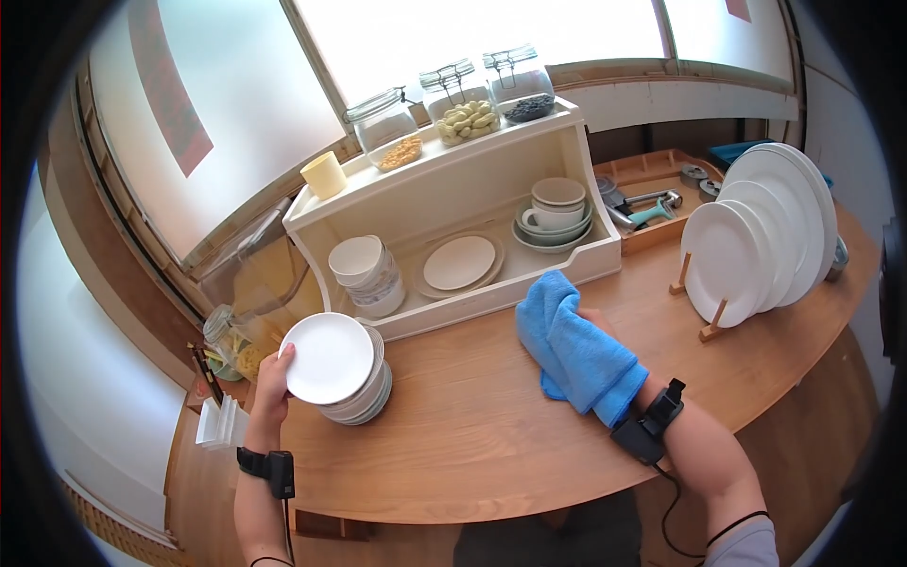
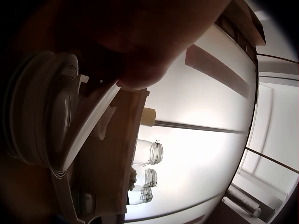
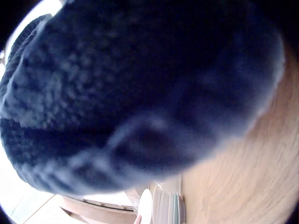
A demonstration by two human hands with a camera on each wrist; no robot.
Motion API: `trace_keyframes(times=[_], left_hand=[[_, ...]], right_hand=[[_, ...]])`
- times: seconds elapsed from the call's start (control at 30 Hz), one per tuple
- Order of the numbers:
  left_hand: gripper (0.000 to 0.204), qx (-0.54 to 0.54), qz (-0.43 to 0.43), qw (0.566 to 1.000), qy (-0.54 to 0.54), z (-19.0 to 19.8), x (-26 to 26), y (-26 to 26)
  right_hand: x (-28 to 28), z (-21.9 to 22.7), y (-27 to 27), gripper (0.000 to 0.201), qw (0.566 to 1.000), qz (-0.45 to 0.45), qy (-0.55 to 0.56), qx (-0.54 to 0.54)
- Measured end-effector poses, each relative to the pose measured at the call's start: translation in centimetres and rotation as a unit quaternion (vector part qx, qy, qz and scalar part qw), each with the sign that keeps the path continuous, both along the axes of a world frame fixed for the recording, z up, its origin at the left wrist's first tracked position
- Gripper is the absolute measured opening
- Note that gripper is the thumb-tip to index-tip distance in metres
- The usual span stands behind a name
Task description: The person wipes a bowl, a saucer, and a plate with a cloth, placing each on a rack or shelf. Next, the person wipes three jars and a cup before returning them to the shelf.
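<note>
A small white plate (image 1: 330, 358) is pinched at its left rim by my left hand (image 1: 273, 380). It leans over a stack of dishes (image 1: 364, 404) on the table's left part, and the left wrist view shows the plate (image 2: 93, 121) slanting up from beside that stack (image 2: 28, 112). A blue cloth (image 1: 581, 345) hangs over my right hand (image 1: 601, 326), which holds it above the middle of the table. Most of the right hand's fingers are hidden by the cloth. In the right wrist view the cloth (image 3: 117, 84) fills most of the picture.
Behind stands a cream shelf (image 1: 453, 317) holding bowls (image 1: 359, 260), plates (image 1: 460, 263) and a cup (image 1: 543, 219); glass jars (image 1: 463, 118) line its top. At right, white plates (image 1: 723, 260) stand in a wooden rack (image 1: 713, 326), near a utensil tray (image 1: 652, 231).
</note>
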State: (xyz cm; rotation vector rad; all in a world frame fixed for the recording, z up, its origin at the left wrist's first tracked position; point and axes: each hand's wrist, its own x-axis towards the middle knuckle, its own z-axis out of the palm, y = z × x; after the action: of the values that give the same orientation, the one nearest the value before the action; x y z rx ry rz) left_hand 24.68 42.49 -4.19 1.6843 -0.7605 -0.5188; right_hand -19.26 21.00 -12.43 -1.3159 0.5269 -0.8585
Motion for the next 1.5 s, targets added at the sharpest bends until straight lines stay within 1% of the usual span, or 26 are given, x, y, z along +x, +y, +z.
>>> trace_keyframes(times=[0.07,0.17,0.3,0.37,0.4,0.5,0.57,0.6,0.63,0.7,0.77,0.8,0.83,0.87,0.9,0.97,1.03,1.07,1.13,1.17,1.23,1.3,1.37,1.4,1.43,1.5], left_hand=[[0.034,0.017,-0.011,1.000,-0.009,-0.5,0.0,-0.5],[0.034,0.062,0.006,0.998,-0.023,-0.9,0.6,-0.6],[0.040,0.166,0.034,0.977,-0.132,-1.2,0.8,0.1],[0.044,0.203,0.034,0.962,-0.178,-1.5,0.8,0.4],[0.047,0.212,0.033,0.958,-0.190,-1.7,0.8,0.5],[0.053,0.224,0.026,0.949,-0.218,-2.4,1.6,0.9],[0.053,0.233,0.026,0.929,-0.287,-2.0,1.6,0.8],[0.050,0.252,0.039,0.874,-0.414,-1.3,1.3,0.7],[0.050,0.252,0.034,0.872,-0.418,-0.7,0.7,0.5],[0.046,0.238,0.121,0.747,-0.609,1.4,-2.9,-0.5],[0.042,0.188,0.104,0.746,-0.631,3.3,-6.3,-3.0],[0.040,0.130,0.056,0.756,-0.639,3.9,-8.4,-4.5],[0.038,0.072,0.009,0.762,-0.643,4.4,-10.5,-6.1],[0.036,0.100,-0.046,0.780,-0.616,4.9,-13.3,-8.0],[0.034,0.127,-0.100,0.795,-0.585,5.4,-15.6,-10.0],[0.030,0.127,-0.170,0.786,-0.581,3.9,-16.0,-15.5],[0.030,0.194,-0.183,0.802,-0.534,2.5,-16.1,-21.0],[0.030,0.188,-0.191,0.801,-0.535,0.9,-15.1,-23.4],[0.040,0.242,-0.130,0.787,-0.553,-1.6,-12.6,-28.0],[0.040,0.237,-0.137,0.786,-0.554,-2.1,-12.8,-29.2],[0.051,0.411,-0.086,0.794,-0.440,-2.8,-13.5,-30.9],[0.059,0.403,-0.082,0.812,-0.413,-3.4,-14.0,-31.6],[0.065,0.326,-0.089,0.875,-0.345,-3.9,-13.4,-31.7],[0.068,0.329,-0.096,0.894,-0.287,-3.7,-13.2,-31.8],[0.068,0.329,-0.096,0.895,-0.287,-3.6,-12.8,-32.0],[0.067,0.351,-0.070,0.918,-0.170,-3.2,-12.4,-32.2]], right_hand=[[0.2,-1.2,-0.8,0.017,0.999,0.008,-0.041,0.006],[0.3,-1.6,-0.9,0.020,1.000,0.001,-0.017,-0.018],[0.0,-0.4,-0.2,0.023,1.000,-0.008,0.000,-0.016],[-0.2,0.0,0.2,0.026,0.998,-0.007,0.015,-0.063],[0.0,-0.4,0.1,0.029,0.999,0.006,0.014,-0.029],[-0.6,0.8,0.5,0.017,0.999,0.018,0.038,-0.027],[-0.7,0.8,0.6,0.020,0.999,0.012,0.039,-0.022],[-0.5,0.4,0.4,0.022,0.999,0.017,0.025,-0.009],[-0.2,-0.1,0.2,0.024,1.000,0.022,0.011,0.004],[0.0,-0.2,0.3,0.027,1.000,0.013,-0.002,0.011],[-0.4,0.5,0.8,0.027,0.998,0.036,0.052,0.014],[-0.3,0.3,0.6,0.027,0.998,0.036,0.048,0.016],[0.0,-0.1,0.4,0.029,0.997,0.017,0.070,-0.038],[0.2,-0.5,0.2,0.031,0.991,-0.002,0.092,-0.093],[0.6,-1.1,-0.2,0.031,0.992,-0.003,0.090,-0.093],[1.3,-2.2,-0.7,0.039,0.972,-0.066,0.115,-0.193],[1.2,-2.4,-0.6,0.039,0.976,-0.074,0.087,-0.188],[1.3,-2.5,-0.7,0.037,0.967,-0.076,0.097,-0.221],[1.3,-2.7,-0.6,0.034,0.956,-0.079,0.106,-0.260],[1.4,-2.8,-0.6,0.032,0.955,-0.078,0.106,-0.266],[1.0,-2.1,-0.1,0.029,0.955,-0.073,0.102,-0.268],[1.0,-2.0,0.0,0.029,0.957,-0.070,0.107,-0.260],[1.4,-2.5,0.0,0.027,0.958,-0.072,0.094,-0.262],[1.4,-2.4,0.1,0.027,0.958,-0.065,0.101,-0.260],[1.3,-2.2,0.3,0.027,0.958,-0.057,0.107,-0.259],[0.9,-1.7,0.3,0.030,0.959,-0.037,0.134,-0.248]])
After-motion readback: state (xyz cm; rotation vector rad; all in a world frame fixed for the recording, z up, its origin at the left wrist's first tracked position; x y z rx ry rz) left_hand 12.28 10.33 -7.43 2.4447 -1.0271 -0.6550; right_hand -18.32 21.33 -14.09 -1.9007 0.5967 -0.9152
